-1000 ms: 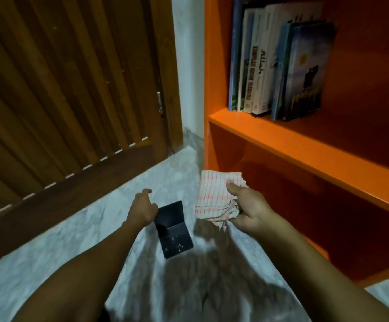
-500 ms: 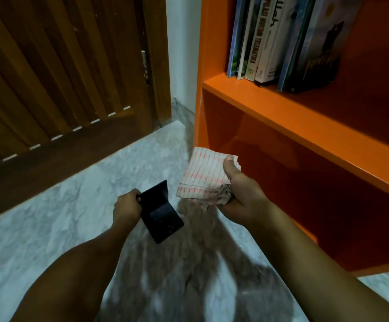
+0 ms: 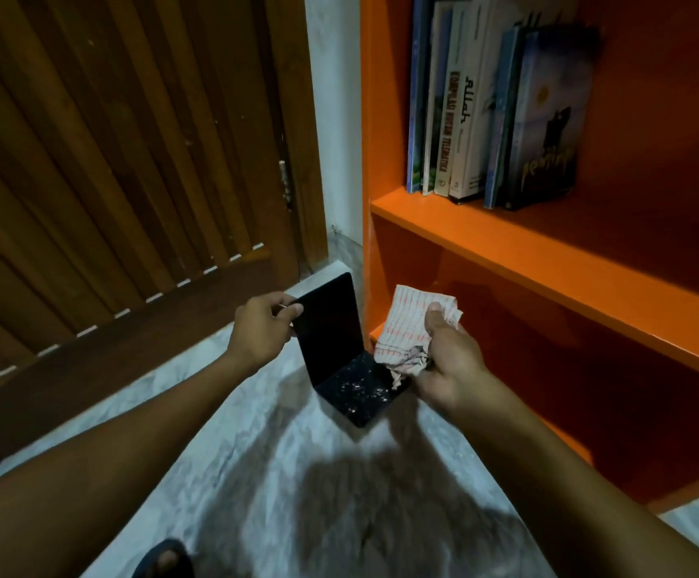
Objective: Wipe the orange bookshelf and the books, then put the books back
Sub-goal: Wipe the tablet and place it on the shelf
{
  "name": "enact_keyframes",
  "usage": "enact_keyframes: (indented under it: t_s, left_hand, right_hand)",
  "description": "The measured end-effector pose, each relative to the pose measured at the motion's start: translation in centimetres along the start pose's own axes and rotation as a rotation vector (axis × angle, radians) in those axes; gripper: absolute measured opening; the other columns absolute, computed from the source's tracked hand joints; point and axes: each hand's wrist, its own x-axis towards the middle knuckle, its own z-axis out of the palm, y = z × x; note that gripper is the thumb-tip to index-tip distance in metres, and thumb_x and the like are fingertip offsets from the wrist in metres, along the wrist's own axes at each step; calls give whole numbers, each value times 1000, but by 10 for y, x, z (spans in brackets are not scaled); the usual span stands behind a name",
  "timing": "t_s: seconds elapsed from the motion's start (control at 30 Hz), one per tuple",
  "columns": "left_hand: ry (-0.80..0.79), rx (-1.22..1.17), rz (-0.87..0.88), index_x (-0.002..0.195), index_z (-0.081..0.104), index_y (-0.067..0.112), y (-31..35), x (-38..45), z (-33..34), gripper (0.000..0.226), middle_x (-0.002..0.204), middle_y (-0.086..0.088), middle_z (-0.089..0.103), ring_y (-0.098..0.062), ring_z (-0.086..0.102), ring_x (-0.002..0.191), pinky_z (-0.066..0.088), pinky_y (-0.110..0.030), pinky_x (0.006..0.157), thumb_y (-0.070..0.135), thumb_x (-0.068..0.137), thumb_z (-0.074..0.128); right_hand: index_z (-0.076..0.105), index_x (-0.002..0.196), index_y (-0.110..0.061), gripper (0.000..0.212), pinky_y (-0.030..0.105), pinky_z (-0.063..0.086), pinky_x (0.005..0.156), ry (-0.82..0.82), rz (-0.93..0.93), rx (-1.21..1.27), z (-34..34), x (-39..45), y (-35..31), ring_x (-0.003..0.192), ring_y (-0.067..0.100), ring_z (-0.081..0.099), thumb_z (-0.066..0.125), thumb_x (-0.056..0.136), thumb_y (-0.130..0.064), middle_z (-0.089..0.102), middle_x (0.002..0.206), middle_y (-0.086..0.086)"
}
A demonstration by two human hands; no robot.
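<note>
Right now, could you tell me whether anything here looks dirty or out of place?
Yes: the black bookend held by the left hand has pale specks on its lower flap, unlike its clean upright flap. The books stand tidy.

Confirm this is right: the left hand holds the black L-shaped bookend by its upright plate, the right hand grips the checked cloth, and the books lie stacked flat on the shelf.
Not quite. The head view shows the books standing upright on the shelf, not stacked flat. The rest holds: the left hand holds the black L-shaped bookend by its upright plate, and the right hand grips the checked cloth.
</note>
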Motion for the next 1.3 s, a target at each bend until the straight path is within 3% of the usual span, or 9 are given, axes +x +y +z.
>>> enact_keyframes:
  t_s: [0.13,0.3,0.47,0.67,0.87,1.0,1.07,1.17,1.3]
  left_hand:
    - [-40,-28,31,93,73,13,47,-35,-27,18,86,-9,73,-24,72,74,63,-39,72,21,100,59]
    - [-66,-158,-13,93,73,10,75,-87,-34,20,86,-12,73,-31,71,72,59,-26,60,16,101,56]
    - [-14,-322,-52,94,75,7,84,-107,-26,25,81,-16,72,-16,68,61,55,-23,56,10,102,52]
    - [130,-362,-67,95,77,15,77,-102,-31,22,79,-8,75,-24,74,71,61,-33,59,15,101,56]
    - [276,-124,35,113,75,12,68,-85,-49,22,94,8,70,-11,66,91,50,-23,79,19,100,59]
    - [259,-146,42,104,76,18,61,-78,-61,19,87,5,75,-18,72,83,62,-37,76,21,100,58]
    - [237,-197,40,102,75,22,62,-80,-66,18,93,3,76,-18,73,87,63,-39,77,19,101,57]
    - [193,-228,72,101,73,26,65,-87,-69,19,98,2,76,-16,73,90,63,-37,78,18,101,55]
    - [136,-257,148,107,75,24,81,-102,-63,21,98,8,75,-13,72,92,62,-28,76,17,101,56]
  right_hand:
    - [57,119,-17,18,64,48,97,27,-118,-26,11,-10,1,110,38,66,44,107,-21,68,123,16]
    - [58,127,-23,25,36,53,91,-65,-561,-303,34,-44,22,109,17,65,46,105,-22,66,122,-2]
    - [48,121,-70,49,45,43,111,-262,-701,-625,43,-66,65,139,16,46,44,101,-25,49,150,-8]
    - [58,134,-32,49,6,40,95,-424,-707,-770,28,-81,89,127,1,50,42,101,0,57,136,-15]
    - [66,120,-23,34,15,49,79,-585,-553,-780,23,-93,97,99,2,66,49,101,-1,71,113,-6]
    - [62,110,-17,24,16,45,54,-487,-475,-651,22,-87,79,69,6,63,43,103,-4,67,91,4]
    - [57,111,-10,15,28,49,60,-404,-470,-549,22,-78,62,76,17,66,44,104,-9,67,98,21]
    - [62,112,-23,21,44,54,89,-267,-529,-342,24,-65,37,110,26,67,43,106,-16,70,119,9]
    - [59,121,-21,25,36,52,101,-117,-637,-246,32,-53,24,122,19,61,41,106,-13,65,130,1]
